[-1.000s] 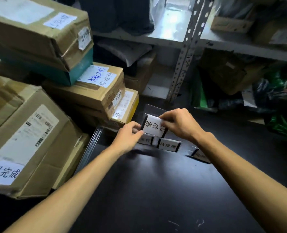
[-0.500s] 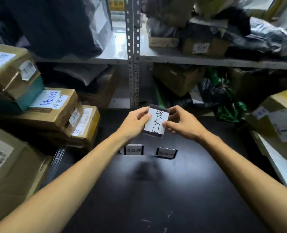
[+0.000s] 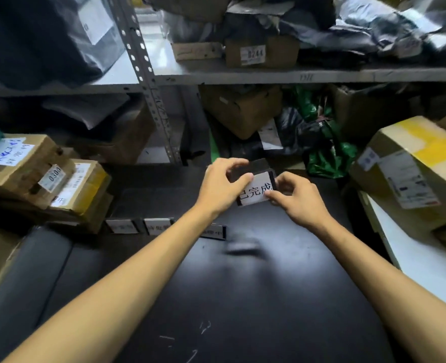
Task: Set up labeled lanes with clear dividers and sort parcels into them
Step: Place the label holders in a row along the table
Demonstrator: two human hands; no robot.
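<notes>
Your left hand (image 3: 223, 186) and right hand (image 3: 296, 199) both pinch the white, black-edged label card (image 3: 255, 191) — held above the black bench (image 3: 242, 297), right of three standing label cards (image 3: 156, 226).

We stand in a parcel sorting room: slotted steel shelving (image 3: 148, 82) carries a carton (image 3: 279, 52) numbered 0244 and crumpled plastic mailer bags (image 3: 360, 35), while taped boxes (image 3: 426, 142) with shipping labels flank our black bench (image 3: 242, 297).
</notes>
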